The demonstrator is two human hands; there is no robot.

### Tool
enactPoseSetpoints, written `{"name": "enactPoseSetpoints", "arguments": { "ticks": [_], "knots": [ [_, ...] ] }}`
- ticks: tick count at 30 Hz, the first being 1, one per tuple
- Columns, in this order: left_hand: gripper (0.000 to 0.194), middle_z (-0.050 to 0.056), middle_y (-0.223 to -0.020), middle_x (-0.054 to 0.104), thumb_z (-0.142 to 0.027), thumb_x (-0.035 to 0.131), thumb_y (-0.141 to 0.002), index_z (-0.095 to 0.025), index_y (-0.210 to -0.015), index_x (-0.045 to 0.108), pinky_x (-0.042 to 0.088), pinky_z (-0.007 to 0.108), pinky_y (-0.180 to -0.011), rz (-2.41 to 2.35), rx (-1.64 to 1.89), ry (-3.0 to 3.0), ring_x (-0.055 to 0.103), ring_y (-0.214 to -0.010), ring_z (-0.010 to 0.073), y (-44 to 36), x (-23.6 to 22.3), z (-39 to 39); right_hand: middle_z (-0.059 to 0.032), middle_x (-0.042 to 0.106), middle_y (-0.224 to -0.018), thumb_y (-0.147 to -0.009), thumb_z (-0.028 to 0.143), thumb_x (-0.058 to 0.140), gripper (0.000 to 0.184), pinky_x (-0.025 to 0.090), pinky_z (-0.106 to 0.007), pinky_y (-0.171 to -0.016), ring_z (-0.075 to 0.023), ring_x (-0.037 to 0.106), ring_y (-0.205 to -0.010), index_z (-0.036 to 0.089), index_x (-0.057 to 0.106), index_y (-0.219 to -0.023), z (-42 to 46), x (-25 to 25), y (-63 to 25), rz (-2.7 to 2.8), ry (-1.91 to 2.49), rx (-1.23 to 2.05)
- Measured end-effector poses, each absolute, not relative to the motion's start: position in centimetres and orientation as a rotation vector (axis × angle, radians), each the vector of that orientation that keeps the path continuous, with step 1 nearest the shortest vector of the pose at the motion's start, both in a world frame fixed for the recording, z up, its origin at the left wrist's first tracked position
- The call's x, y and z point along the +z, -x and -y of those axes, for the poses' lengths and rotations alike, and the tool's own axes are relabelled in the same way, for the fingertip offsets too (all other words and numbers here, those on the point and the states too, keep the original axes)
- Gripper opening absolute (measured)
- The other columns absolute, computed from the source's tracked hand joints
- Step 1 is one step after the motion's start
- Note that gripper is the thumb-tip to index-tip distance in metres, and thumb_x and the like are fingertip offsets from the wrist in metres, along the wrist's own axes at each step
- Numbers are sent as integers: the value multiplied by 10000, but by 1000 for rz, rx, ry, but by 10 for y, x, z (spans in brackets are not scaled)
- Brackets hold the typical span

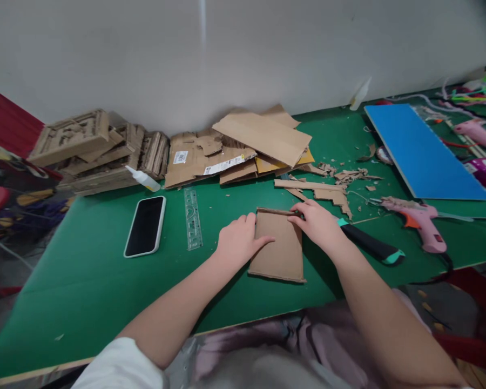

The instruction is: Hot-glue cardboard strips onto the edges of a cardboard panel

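A brown cardboard rectangle (280,249) lies flat on the green table (105,292). My left hand (238,240) rests on its left edge, thumb on top, fingers curled against the side. My right hand (318,222) sits at the card's far right corner, fingers pinched together on the top edge. A black utility knife with teal ends (370,246) lies just beside my right wrist.
A phone (144,225) and a clear green ruler (193,218) lie left of the card. Cardboard sheets (263,138), stacked cardboard pieces (97,148), a glue bottle (143,179) and scraps (332,192) line the back. A pink glue gun (421,221) and a blue board (423,151) are right.
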State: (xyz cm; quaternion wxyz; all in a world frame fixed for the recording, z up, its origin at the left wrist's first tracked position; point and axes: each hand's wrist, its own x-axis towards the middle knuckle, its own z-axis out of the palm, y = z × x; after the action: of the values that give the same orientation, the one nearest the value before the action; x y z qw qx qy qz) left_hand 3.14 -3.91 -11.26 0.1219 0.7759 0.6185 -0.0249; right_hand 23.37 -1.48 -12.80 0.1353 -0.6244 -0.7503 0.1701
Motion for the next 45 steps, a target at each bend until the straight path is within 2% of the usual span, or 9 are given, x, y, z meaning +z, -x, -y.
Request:
{"name": "enactPoseSetpoints", "arguments": {
  "ticks": [7,11,15,19,23,26,28,36,45],
  "knots": [
    [426,62,-984,585,-580,565,-741,-198,-909,481,446,318,-661,-1754,187,-2130,566,-917,249,-29,-119,37,-36,635,-809,-765,266,596,90,481,-285,-658,-164,610,-730,209,644,-815,12,-131,-238,2057,1824,646],
    [355,22,-904,623,-441,622,-744,-216,-957,449,464,308,-662,-1617,452,-1759,601,-815,199,-27,-120,31,-13,667,-807,-778,271,576,85,482,-256,-630,-143,618,-708,210,621,-817,12,-126,-239,2036,1772,710],
    [536,33,-911,657,-310,620,-759,-225,-1189,312,509,296,-655,-1343,714,-1293,645,-762,171,-26,-115,28,-9,682,-804,-790,286,566,95,480,-270,-637,-164,622,-738,220,628,-819,14,-113,-239,2089,1723,714],
    [699,67,-999,675,-299,617,-772,-243,-1349,226,537,318,-701,-1179,830,-1258,666,-826,195,-26,-100,34,-41,685,-991,-824,291,544,204,477,-348,-811,-217,597,-964,219,647,-985,22,-97,-238,2144,1560,545],
    [608,36,-1026,687,-312,615,-786,-257,-1336,362,531,303,-777,-1182,965,-1573,653,-925,206,-27,-72,43,-69,662,-1091,-863,212,501,321,486,-329,-860,-192,605,-1002,201,591,-1171,37,-73,-234,2024,1202,262],
    [368,1,-963,704,-239,613,-787,-241,-1153,568,523,240,-775,-1146,1076,-1929,665,-867,164,-31,-48,46,-78,625,-1144,-827,83,515,448,486,-325,-868,-187,589,-1029,238,538,-1248,48,-52,-234,1930,957,94],
    [241,-15,-900,711,-153,572,-797,-222,-1021,627,522,193,-715,-1079,1141,-2108,668,-781,126,-34,-34,47,-80,619,-1127,-783,18,542,541,491,-330,-846,-190,586,-1012,258,519,-1267,54,-41,-234,1914,870,-9],
    [258,73,-1014,689,-78,499,-827,-159,-1053,593,509,214,-838,-663,1498,-2376,645,-947,140,-46,-15,51,-71,634,-934,-720,-49,575,609,510,-373,-785,-203,583,-933,271,549,-1237,67,-25,-234,1799,780,-298],
    [263,110,-1022,678,-70,473,-838,-115,-1072,586,519,257,-857,-508,1540,-2419,630,-986,162,-45,-12,54,-33,619,-841,-733,-8,591,387,541,-384,-772,-178,603,-842,255,658,-1010,71,-19,-226,1693,758,-302]
  ]
}}
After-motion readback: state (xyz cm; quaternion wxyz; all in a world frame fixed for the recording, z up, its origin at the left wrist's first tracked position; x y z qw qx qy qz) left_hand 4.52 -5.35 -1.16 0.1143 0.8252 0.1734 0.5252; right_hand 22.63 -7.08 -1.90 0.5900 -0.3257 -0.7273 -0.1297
